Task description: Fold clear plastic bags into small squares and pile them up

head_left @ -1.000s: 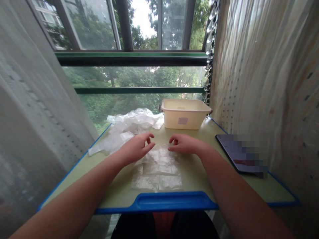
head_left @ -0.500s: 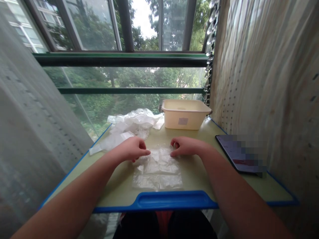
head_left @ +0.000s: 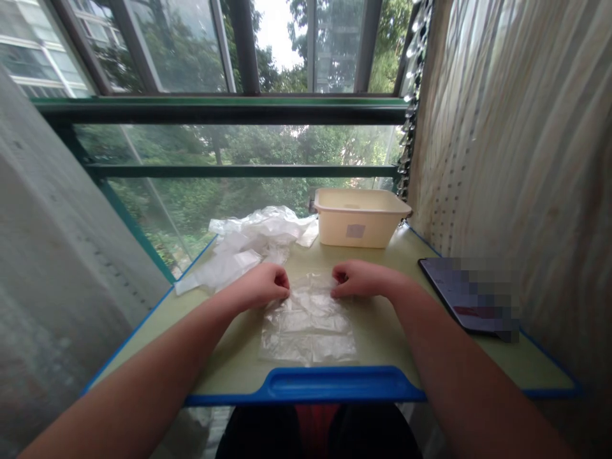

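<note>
The left hand [head_left: 276, 284] and right hand [head_left: 347, 280] are curled nearly closed, fingertips at either side of the clear plastic bag [head_left: 310, 325], seemingly pinching its far edges. It lies flat on the desk [head_left: 229, 357], nearer the person than the cream bin [head_left: 356, 228].

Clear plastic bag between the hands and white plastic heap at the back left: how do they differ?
The clear bag lies spread out nearly flat; the white heap is bunched and raised. The bag shows the green table through it; the heap looks whiter and cloudier. Both are creased.
</note>
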A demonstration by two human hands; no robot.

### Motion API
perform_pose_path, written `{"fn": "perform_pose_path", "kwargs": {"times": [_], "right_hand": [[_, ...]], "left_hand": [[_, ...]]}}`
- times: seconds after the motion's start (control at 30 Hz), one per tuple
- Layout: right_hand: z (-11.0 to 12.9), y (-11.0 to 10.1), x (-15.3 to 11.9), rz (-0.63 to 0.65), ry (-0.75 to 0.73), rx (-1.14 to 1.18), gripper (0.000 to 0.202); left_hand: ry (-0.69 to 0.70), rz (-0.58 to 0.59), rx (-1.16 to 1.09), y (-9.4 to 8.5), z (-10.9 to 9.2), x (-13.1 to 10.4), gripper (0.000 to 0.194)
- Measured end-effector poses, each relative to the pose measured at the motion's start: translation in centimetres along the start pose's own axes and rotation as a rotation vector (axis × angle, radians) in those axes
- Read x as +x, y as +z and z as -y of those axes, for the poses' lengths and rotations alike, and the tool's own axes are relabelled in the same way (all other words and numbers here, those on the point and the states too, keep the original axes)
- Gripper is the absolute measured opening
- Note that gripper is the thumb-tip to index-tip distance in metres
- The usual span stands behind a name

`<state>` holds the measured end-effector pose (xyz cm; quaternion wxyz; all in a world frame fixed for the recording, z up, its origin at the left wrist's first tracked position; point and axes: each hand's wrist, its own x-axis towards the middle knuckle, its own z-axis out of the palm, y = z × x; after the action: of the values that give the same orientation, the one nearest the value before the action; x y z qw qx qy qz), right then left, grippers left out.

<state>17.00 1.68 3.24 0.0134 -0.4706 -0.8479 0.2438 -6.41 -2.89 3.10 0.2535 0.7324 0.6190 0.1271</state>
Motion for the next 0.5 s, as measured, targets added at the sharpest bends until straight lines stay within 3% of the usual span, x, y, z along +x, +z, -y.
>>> {"fn": "perform_pose_path", "kwargs": {"times": [0.17, 0.3, 0.5], "right_hand": [[-0.16, -0.27, -0.08, -0.051, -0.037, 0.094, 0.022], [-0.23, -0.32, 0.02, -0.127, -0.049, 0.155, 0.02], [0.15, -0.16, 0.14, -0.182, -0.074, 0.196, 0.017]], "left_hand": [[-0.045, -0.05, -0.165, -0.58, -0.04, -0.02, 0.015], [-0.11, -0.019, -0.27, -0.86, 0.13, 0.16, 0.022], [0.031, 0.032, -0.21, -0.44, 0.59, 0.43, 0.056]]}}
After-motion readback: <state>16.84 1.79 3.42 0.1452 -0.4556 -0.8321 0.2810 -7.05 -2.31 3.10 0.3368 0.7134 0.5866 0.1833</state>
